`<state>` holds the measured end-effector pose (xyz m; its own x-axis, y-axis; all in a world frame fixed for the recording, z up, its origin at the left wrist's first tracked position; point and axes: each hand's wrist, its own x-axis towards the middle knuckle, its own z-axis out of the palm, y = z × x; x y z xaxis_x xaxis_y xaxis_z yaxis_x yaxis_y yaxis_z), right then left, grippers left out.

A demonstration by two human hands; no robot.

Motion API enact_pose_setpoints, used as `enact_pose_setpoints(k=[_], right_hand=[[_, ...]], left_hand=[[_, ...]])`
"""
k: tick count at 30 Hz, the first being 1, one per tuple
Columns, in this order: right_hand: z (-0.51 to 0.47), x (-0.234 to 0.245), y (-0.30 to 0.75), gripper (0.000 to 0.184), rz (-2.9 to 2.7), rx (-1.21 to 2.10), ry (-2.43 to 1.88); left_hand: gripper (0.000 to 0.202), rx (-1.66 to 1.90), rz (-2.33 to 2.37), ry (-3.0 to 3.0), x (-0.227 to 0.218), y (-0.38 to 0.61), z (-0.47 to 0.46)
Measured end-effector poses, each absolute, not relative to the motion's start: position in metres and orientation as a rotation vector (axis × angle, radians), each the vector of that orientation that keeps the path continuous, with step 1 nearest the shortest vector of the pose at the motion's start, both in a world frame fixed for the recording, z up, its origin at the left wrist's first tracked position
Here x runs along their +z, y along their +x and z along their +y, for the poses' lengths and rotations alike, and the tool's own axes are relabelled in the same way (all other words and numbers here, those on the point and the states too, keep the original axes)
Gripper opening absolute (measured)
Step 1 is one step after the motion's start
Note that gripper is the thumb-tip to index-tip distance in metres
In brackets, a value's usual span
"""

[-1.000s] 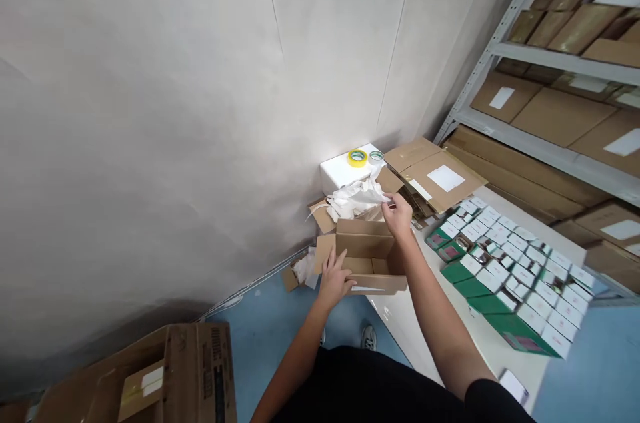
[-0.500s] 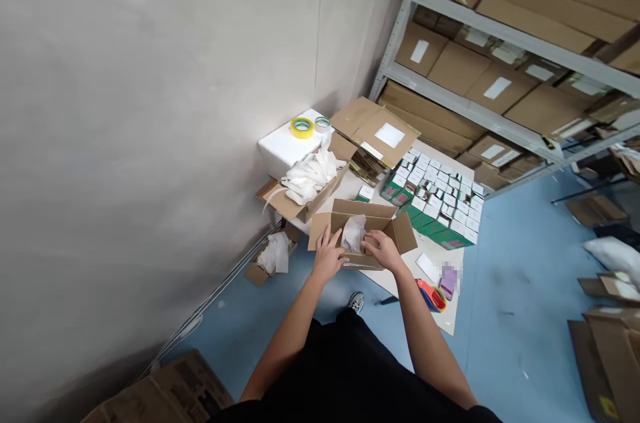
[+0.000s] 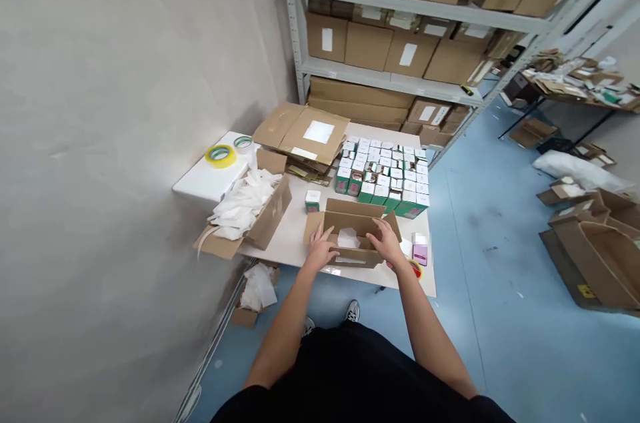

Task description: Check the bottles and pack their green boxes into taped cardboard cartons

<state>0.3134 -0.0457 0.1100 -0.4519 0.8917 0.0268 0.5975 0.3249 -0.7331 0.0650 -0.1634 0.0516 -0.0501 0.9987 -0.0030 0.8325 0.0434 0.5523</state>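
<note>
At the near edge of the table [image 3: 293, 246], between its two front corners, stands an open cardboard box [image 3: 357, 224], flaps raised or folded outward; a piece of white paper [image 3: 349, 238] lies inside it. The left hand [image 3: 320, 251] rests at the box's left front corner, fingers spread wide and thumb along the near rim, grasping nothing loose. The right hand [image 3: 386, 244] is at the right end, fingers apart and loosely curved, thumb turned inward; from where one stands, one cannot tell whether it pinches the cardboard.

Just behind the box's left flap sits a single small green-and-white box [image 3: 313, 201]. Toward the far right corner of the table, many similar boxes [image 3: 387, 173] stand upright in a tight block, some with their tops open. Flattened cardboard [image 3: 300, 133] is stacked near the far left corner. Along the left edge, a carton [image 3: 273, 213] holds crumpled paper [image 3: 245, 199]; beside it, a white box [image 3: 200, 183] carries a yellow tape roll [image 3: 231, 157] and a paler tape roll [image 3: 243, 145]. Near the right front corner lies a purple item [image 3: 420, 254], with a red and yellow object [image 3: 416, 269] partly behind the right forearm. Beyond the far edge rises a shelf [image 3: 390, 80] packed with brown boxes [image 3: 369, 45].
</note>
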Motion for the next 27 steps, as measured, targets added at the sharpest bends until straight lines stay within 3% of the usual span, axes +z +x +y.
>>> enact_pose_setpoints(k=[8,15,19,24,27], right_hand=[[-0.014,0.098,0.353,0.067,-1.706,1.229,-1.381],[0.003,0.090,0.334,0.066,-1.669,1.299,-1.375],[0.009,0.090,0.294,0.065,-1.639,1.366,-1.351],[0.016,0.081,0.213,0.067,-1.561,1.545,-1.219],[0.017,0.065,0.158,0.076,-1.449,1.698,-1.254]], left_hand=[[0.015,0.341,1.876,1.962,0.032,0.085,-0.072],[0.031,0.165,1.871,1.917,-0.004,0.085,-0.069],[0.050,0.301,1.776,1.898,-0.007,0.075,-0.071],[0.024,0.725,1.644,1.637,-0.001,0.032,-0.059],[0.021,0.957,1.649,1.465,0.002,-0.009,-0.052]])
